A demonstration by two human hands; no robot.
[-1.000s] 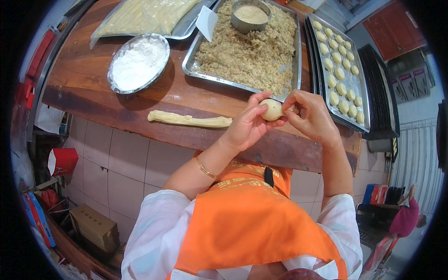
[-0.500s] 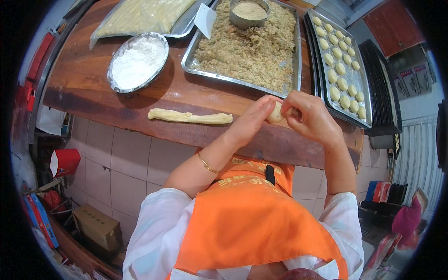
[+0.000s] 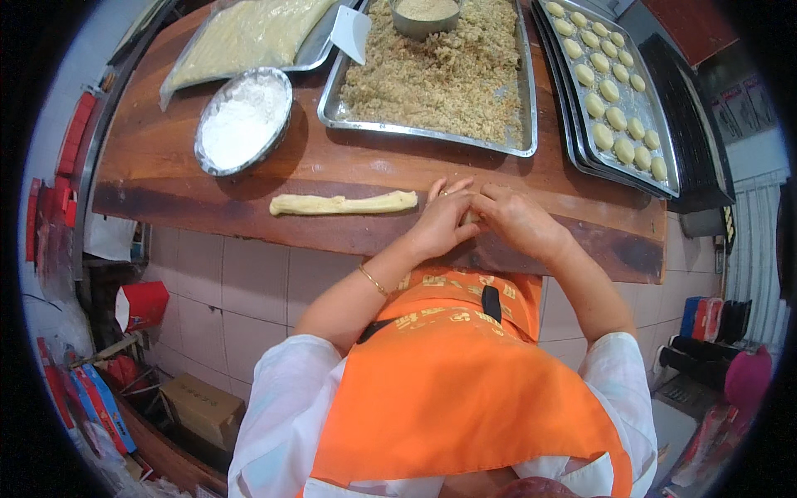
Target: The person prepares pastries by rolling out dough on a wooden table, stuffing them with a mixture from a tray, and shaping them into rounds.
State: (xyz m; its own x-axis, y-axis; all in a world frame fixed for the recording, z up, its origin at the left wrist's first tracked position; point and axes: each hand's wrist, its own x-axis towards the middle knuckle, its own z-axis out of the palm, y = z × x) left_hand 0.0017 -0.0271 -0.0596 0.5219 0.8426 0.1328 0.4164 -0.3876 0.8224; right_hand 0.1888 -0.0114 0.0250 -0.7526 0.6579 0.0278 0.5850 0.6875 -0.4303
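Above the table's near edge, my left hand (image 3: 442, 219) and my right hand (image 3: 516, 221) meet, both curled round a small piece of pale dough (image 3: 470, 219). Fingers cover most of that dough; only a sliver shows between them. To the left of my hands lies a pale dough rope (image 3: 344, 203) on the wood. Farther off, a metal tray (image 3: 427, 139) holds a crumbly tan filling (image 3: 432, 87). A small metal bowl (image 3: 426, 25) of pale crumbs stands in the filling, and a white scraper (image 3: 350, 35) rests at the tray's left corner.
A metal bowl of white flour (image 3: 243, 120) stands left on the wooden table (image 3: 158, 170). Behind it, a bagged dough slab (image 3: 249, 37) lies on a tray. At right, stacked trays (image 3: 671, 184) carry rows of round dough pieces (image 3: 613, 116), beside more dark trays (image 3: 693, 124).
My hands have come lower and a little left, closer over the table edge, and the dough between them is now mostly covered. My head view has shifted; the dough rope lies as before.
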